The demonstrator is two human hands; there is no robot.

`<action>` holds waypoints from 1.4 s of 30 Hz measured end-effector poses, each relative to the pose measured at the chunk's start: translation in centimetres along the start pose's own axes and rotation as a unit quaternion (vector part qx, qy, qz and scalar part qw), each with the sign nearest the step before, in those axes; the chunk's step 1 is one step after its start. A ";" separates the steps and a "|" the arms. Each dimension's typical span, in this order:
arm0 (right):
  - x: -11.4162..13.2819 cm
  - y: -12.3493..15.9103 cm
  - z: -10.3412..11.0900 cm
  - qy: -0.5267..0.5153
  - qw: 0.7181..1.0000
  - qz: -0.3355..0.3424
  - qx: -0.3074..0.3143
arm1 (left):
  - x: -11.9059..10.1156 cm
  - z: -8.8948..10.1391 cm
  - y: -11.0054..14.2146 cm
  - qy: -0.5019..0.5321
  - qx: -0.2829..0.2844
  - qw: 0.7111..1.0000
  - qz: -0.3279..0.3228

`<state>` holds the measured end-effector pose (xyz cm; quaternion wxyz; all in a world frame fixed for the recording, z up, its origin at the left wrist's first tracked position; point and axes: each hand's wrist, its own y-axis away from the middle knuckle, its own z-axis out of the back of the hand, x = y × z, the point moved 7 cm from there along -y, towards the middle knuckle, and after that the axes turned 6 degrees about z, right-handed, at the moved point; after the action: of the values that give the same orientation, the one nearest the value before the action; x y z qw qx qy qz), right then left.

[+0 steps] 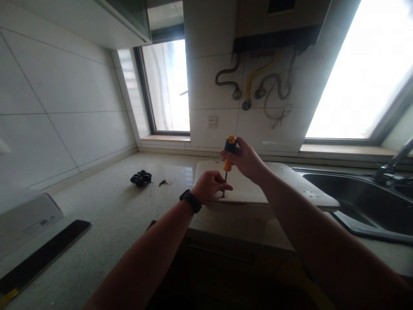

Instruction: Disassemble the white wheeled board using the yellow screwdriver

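Observation:
My right hand (244, 157) is wrapped around the handle of a screwdriver (227, 165), which has a yellow and black grip. The screwdriver stands nearly upright, tip down. Low on its metal shaft, my left hand (213, 185) has thumb and fingers closed around it, with a dark band on the wrist. Beneath both hands lies a white board (248, 187) with rounded corners and small holes near its corners. At the board's near left edge, a small dark screw head (223, 196) appears under the tip; its details are too small to make out.
Black knobby parts (141, 178) and a small pile of screws (164, 183) lie on the speckled counter (122, 211) to the left. Further left are a white box (32, 219) and a long dark flat object (45, 254). A dark sink (361, 202) adjoins the board's right side.

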<state>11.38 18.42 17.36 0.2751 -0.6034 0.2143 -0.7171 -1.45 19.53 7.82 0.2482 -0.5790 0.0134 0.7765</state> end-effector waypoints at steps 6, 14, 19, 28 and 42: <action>1.3 0.1 0.3 -0.008 1.000 -0.015 -0.011 | -0.7 -0.2 0.5 0.021 0.087 0.995 -0.042; 1.3 0.5 -0.6 -0.103 0.994 -0.007 0.029 | -0.7 -0.1 0.6 0.020 0.089 0.996 -0.016; 0.4 0.1 -0.4 -0.026 0.999 -0.007 0.023 | -1.1 0.0 0.6 0.002 0.052 0.999 0.004; 0.0 0.0 0.2 0.006 1.000 -0.011 -0.011 | -0.8 0.0 0.1 0.004 -0.001 1.000 0.014; 0.6 -0.6 0.3 0.011 1.000 0.008 -0.025 | -0.9 0.1 0.2 0.013 0.039 0.999 -0.033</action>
<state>11.55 18.54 18.23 0.2631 -0.6001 0.2398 -0.7163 -1.41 19.10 8.62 0.2954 -0.5788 0.0278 0.7595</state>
